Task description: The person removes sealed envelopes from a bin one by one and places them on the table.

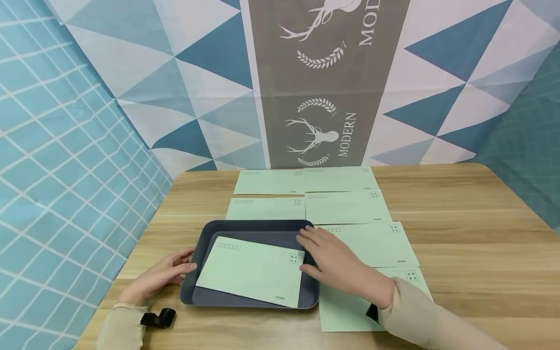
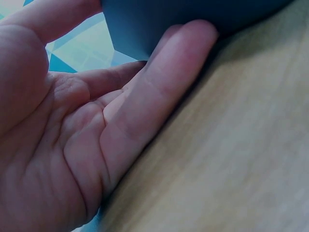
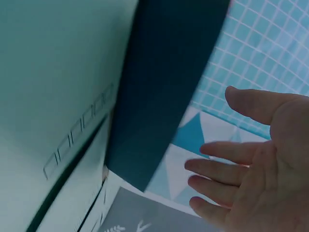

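A dark grey-blue tray (image 1: 258, 225) sits on the table with a pale green envelope (image 1: 253, 272) lying slanted inside it. My left hand (image 1: 164, 272) grips the tray's left side, thumb at the rim. In the left wrist view its fingers (image 2: 159, 87) lie low against the tray's outer wall (image 2: 193, 17), beside the tabletop. At the tray's right edge, my right hand (image 1: 330, 253) is spread over the rim, holding nothing. The right wrist view shows this hand (image 3: 256, 164) with loosely extended fingers, a gap apart from the tray wall (image 3: 164, 87).
Behind and right of the tray, several more pale green envelopes (image 1: 345, 206) lie flat in two columns; the tray overlaps some. The nearest right one (image 1: 350, 311) lies under my right forearm. Patterned cloth (image 1: 210, 63) hangs behind the wooden table (image 1: 472, 233), with blue checked cloth (image 1: 57, 170) at left.
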`<state>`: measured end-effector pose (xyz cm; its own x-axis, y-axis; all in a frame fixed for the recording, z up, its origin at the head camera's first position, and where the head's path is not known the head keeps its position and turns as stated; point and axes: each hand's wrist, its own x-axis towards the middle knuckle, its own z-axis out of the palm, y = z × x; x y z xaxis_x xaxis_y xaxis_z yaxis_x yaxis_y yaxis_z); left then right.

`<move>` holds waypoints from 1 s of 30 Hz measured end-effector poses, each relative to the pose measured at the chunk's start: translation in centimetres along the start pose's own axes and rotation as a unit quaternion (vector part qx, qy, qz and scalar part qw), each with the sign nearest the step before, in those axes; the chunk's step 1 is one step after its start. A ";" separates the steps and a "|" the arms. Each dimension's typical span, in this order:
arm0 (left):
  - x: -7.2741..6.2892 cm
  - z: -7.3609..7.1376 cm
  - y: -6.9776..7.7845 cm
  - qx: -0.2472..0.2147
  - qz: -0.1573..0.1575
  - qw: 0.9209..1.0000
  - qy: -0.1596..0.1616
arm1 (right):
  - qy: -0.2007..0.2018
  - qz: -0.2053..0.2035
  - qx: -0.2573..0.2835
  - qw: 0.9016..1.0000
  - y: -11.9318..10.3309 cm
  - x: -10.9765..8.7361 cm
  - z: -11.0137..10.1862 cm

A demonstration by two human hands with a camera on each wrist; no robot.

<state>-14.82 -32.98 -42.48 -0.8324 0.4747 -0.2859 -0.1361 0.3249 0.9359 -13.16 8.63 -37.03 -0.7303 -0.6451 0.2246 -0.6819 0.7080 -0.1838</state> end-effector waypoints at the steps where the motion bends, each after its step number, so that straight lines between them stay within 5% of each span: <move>1: 0.0 0.0 0.0 0.001 -0.001 1.000 0.001 | -0.007 -0.009 -0.006 1.000 -0.1 0.3 0.2; 16: -0.1 0.0 0.1 -0.004 -0.003 1.000 0.002 | -0.105 0.038 -0.061 0.992 -0.7 2.5 2.8; 30: -0.1 -0.1 0.0 -0.005 -0.013 1.000 0.005 | -0.050 0.015 -0.113 0.992 -0.7 2.6 3.5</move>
<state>-14.80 -33.04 -42.41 -0.8339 0.4585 -0.3073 -0.1625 0.3280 0.9306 -14.75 5.48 -39.63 -0.7577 -0.6407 0.1241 -0.6421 0.7659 0.0337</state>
